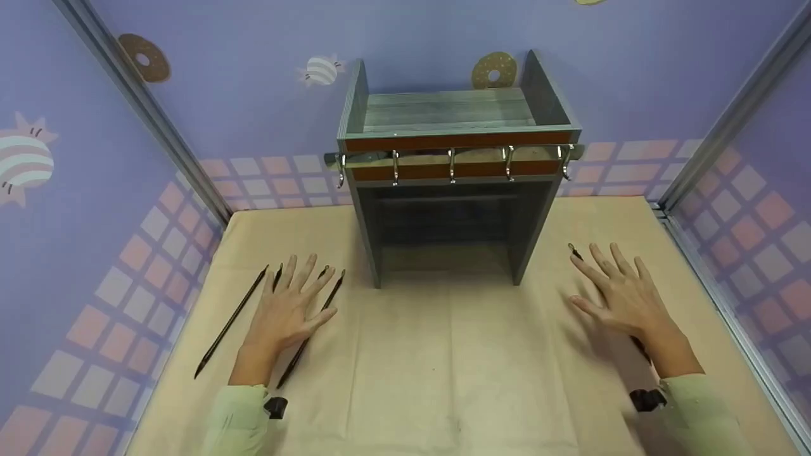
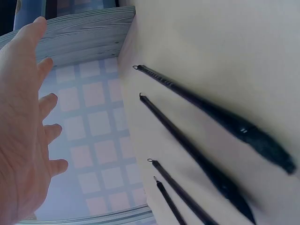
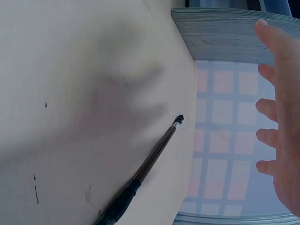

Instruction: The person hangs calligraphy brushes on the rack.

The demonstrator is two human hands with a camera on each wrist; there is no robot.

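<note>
**Both hands spread above brushes**

Left hand (image 1: 285, 310), fingers splayed and released, hovers lower left over 4 black calligraphy brushes (image 2: 187, 145). Right hand (image 1: 624, 294), equally released, hovers lower right above 1 brush (image 3: 145, 171). A grey wooden hook rack (image 1: 453, 164) stands centre on the beige table (image 1: 443, 367).

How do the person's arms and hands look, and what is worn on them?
Both hands, the left hand and the right hand, are bare, with no gloves or rings visible. Each arm wears a pale green long sleeve ending at the wrist. A small black device sits at each wrist beside the cuff.
</note>
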